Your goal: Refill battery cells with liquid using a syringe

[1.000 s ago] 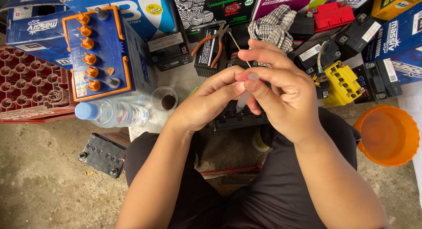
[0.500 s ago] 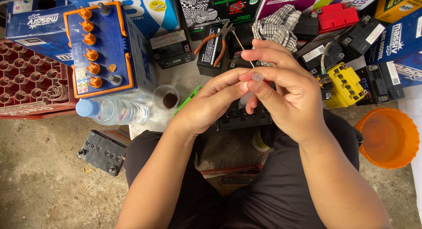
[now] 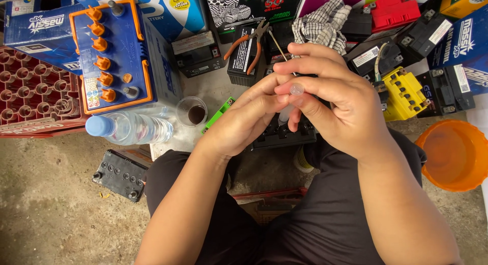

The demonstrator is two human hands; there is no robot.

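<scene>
- Your right hand (image 3: 338, 105) pinches a small clear plastic tube (image 3: 296, 89); thumb and forefinger close around its upper end, with the round open mouth facing up at you.
- Your left hand (image 3: 249, 117) meets it from the other side. Its fingertips press against the same tube just under the right hand's pinch, so both grips are shut on it. How far the tube runs down between your palms you cannot tell; the fingers hide it.
- Landmark: the small black battery (image 3: 282, 133) on the floor between your knees. The tube sits directly above it, held in the air.
- Handling judgement: the tube looks light, thin-walled, smooth and somewhat flexible. It is likely slippery in the fingers, and a hard squeeze may kink it. Hold it near the rim with fingertips, not the palm.
- Left of the black battery: a green strip (image 3: 217, 114), a clear cup (image 3: 191, 111) with dark liquid, then a water bottle (image 3: 129, 129) lying on its side.
- Further left and beyond: a large blue battery (image 3: 119, 54) with orange caps.
- Beyond the black battery: orange-handled pliers (image 3: 250, 41) and a checked rag (image 3: 321, 23).
- Right of it: a yellow battery (image 3: 401, 92); further right, an orange bowl (image 3: 452, 153).
</scene>
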